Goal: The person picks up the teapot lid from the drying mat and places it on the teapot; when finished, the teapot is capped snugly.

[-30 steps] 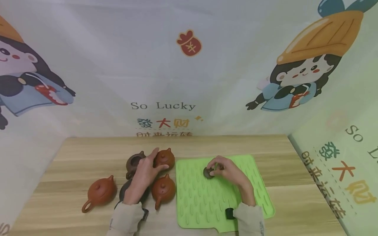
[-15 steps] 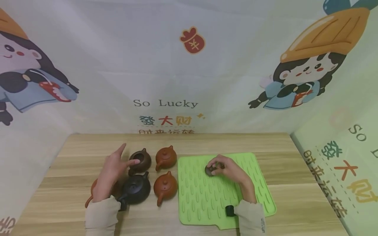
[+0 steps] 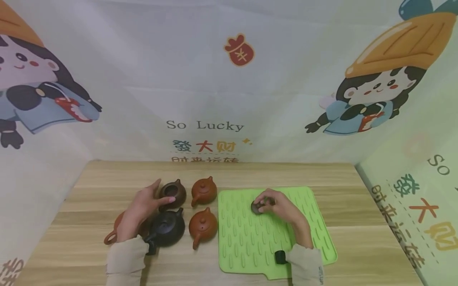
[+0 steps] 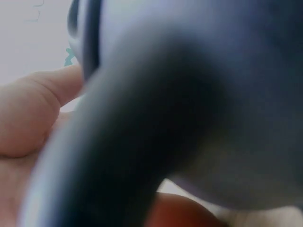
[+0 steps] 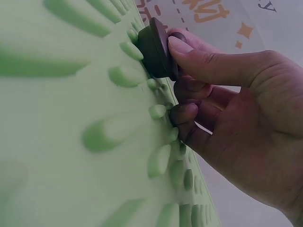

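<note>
My left hand [image 3: 143, 204] curves around the left and near side of a dark brown lidless teapot [image 3: 178, 195], thumb across its front and index finger at its far-left side. A blurred dark pot body and handle [image 4: 142, 109] fill much of the left wrist view, partly hiding the left hand. With thumb and fingers, my right hand [image 3: 280, 206] pinches a small dark brown teapot lid [image 5: 156, 49]. The lid is at the upper middle of the green ribbed mat [image 3: 247, 242], its underside close to the ribs; whether it touches them I cannot tell.
Near the left hand is a black teapot [image 3: 168, 228]. To its right stand two lidded reddish-brown teapots, a far one [image 3: 204, 190] and a near one [image 3: 204, 226]. Another reddish-brown teapot [image 3: 111, 237] lies partly under the left forearm. Printed cloth [image 3: 200, 79] walls the wooden table [image 3: 86, 190].
My left hand has moved left from the far reddish-brown teapot to the lidless dark brown one, and its fingers have closed in on that pot. My right hand stays on the lid.
</note>
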`<state>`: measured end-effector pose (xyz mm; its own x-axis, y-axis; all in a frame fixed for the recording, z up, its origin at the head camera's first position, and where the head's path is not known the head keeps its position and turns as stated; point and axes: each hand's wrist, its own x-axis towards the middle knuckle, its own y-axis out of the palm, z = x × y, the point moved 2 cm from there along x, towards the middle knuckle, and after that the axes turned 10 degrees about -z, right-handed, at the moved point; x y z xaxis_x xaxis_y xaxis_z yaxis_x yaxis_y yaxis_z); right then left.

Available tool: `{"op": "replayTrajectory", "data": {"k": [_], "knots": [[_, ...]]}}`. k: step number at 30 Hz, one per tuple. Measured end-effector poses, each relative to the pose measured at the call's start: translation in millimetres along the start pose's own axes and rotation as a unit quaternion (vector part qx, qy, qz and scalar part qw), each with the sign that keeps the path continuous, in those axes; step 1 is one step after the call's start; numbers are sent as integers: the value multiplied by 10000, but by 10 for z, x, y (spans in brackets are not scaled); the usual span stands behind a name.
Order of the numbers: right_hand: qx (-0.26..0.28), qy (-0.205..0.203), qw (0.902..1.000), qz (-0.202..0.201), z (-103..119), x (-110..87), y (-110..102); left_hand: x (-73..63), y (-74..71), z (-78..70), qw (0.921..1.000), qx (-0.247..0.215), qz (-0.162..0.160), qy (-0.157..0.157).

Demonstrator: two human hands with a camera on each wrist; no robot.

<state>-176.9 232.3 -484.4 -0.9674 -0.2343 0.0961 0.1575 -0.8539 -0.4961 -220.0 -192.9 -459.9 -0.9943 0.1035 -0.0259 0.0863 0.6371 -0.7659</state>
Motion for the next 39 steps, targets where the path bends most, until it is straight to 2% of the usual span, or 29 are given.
{"op": "replayTrajectory", "data": {"k": [2, 3, 7, 9, 10, 13, 16, 19, 21, 25, 27, 31, 32, 34, 39], "knots": [[23, 16, 10000, -3, -6, -4, 0, 7, 33, -2, 10000, 3, -60, 45], [41, 22, 10000, -3, -9, -7, -1, 20, 82, 31, 9997, 74, -208, 90], [68, -30, 10000, 22, -11, -9, -7, 66, 250, 123, 9996, 66, -255, 31], [79, -111, 9999, 26, -1, 2, -10, 106, 354, 224, 9991, 34, -414, 91], [77, -129, 9999, 26, 0, 4, -7, 116, 388, 261, 9992, -79, -393, 67], [53, -164, 9998, 25, 3, 11, 0, 173, 543, 496, 9980, -198, -574, 175], [-4, -152, 9999, 19, 1, 14, -1, 217, 658, 699, 9975, -341, -584, 192], [18, -158, 9999, 8, 8, 10, -5, 213, 689, 763, 9968, -489, -608, 173], [28, -209, 9998, -22, 13, 7, -6, 164, 650, 702, 9956, -538, -751, 143], [29, -300, 9995, -65, 34, 15, 5, 15, 514, 448, 9937, -551, -976, -63], [-26, -341, 9993, -127, 55, 29, 14, -57, 432, 299, 9936, -575, -961, -138], [-129, -420, 9985, -324, 159, 65, 48, -119, 374, 142, 9931, -565, -1014, -185], [-116, -427, 9983, -369, 192, 76, 62, -121, 367, 124, 9934, -611, -947, -194], [-106, -449, 9980, -429, 268, 101, 101, -100, 404, 165, 9931, -536, -1024, -184], [-182, -442, 9979, -431, 427, 186, 213, -51, 494, 345, 9913, -447, -1234, -70]]}}
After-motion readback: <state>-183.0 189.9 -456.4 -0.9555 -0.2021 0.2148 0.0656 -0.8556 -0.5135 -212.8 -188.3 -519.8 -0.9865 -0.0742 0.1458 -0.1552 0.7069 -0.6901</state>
